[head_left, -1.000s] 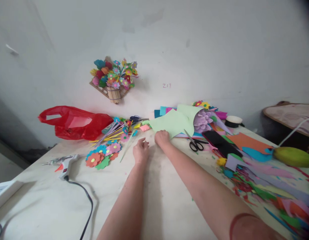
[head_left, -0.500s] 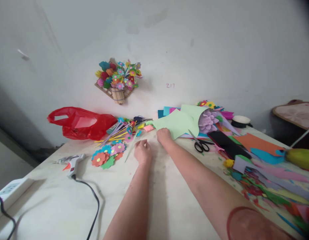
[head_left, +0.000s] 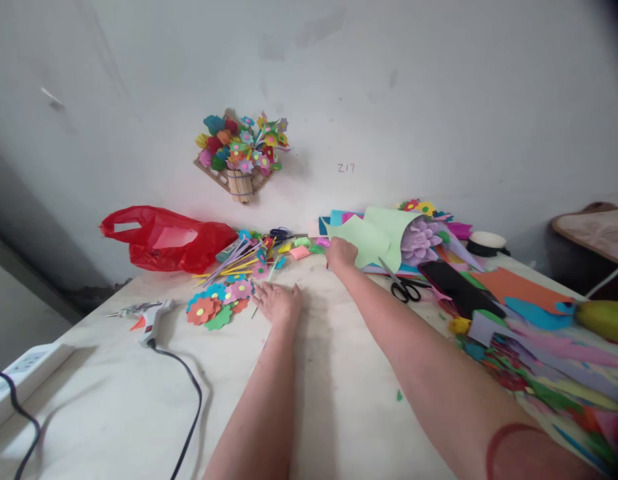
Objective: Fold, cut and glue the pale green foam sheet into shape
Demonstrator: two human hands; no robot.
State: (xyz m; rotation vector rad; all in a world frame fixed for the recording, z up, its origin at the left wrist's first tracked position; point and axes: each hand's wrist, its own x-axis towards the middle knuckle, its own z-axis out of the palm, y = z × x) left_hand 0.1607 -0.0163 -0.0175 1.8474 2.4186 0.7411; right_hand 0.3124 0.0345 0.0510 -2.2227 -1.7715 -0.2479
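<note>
My left hand (head_left: 279, 303) lies on the table with its fingers spread and nothing in them. Its fingertips are beside the flower cut-outs (head_left: 219, 303) and over a thin pale green stick (head_left: 254, 312), which the hand partly hides. Farther forward, my right hand (head_left: 341, 252) is closed on the near left edge of a light green craft sheet (head_left: 365, 235); the fingertips themselves are turned away. To the left of that hand, several small coloured packets (head_left: 299, 253) lie along the back of the table. Black-handled scissors (head_left: 405, 289) rest against the sheet's right side.
On the left are a glue gun (head_left: 153, 322) with a trailing cord, a white power strip (head_left: 26, 373) and a red plastic bag (head_left: 163, 243). A phone (head_left: 459, 287), orange sheet (head_left: 523, 291) and coloured scraps (head_left: 533, 373) cover the right. A flower basket (head_left: 240, 185) hangs on the wall.
My right hand has moved forward and right, drawing the light green sheet's left part back and uncovering small packets. My left hand has gone from curled to spread flat, slightly leftward.
</note>
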